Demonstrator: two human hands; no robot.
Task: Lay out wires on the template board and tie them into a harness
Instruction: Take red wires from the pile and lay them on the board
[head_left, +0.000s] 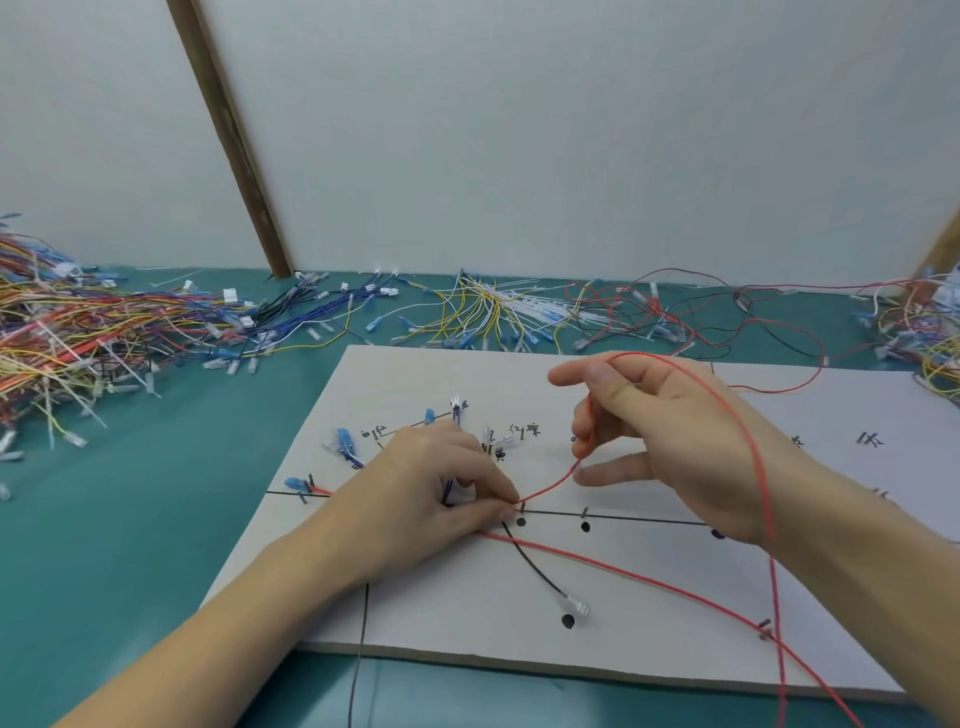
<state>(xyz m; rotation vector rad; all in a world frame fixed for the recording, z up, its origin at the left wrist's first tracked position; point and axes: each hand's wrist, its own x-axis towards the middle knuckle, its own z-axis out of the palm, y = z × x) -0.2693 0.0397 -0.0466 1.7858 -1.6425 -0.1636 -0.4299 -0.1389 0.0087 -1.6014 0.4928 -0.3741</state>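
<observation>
Under the left hand's fingers (498, 501), the bundled wires (448, 491) are lying mostly hidden. The red wire (649, 571) is running off the bottom edge. The board's (467, 613) handwritten labels (524, 430) near those fingers are too small to read.

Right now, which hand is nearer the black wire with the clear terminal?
Left. The left hand presses down just above the black wire; the right hand is raised farther away, holding red string.

Handwritten Chinese labels on the template board (467, 644) (红棕 (525, 430) is legible).
</observation>
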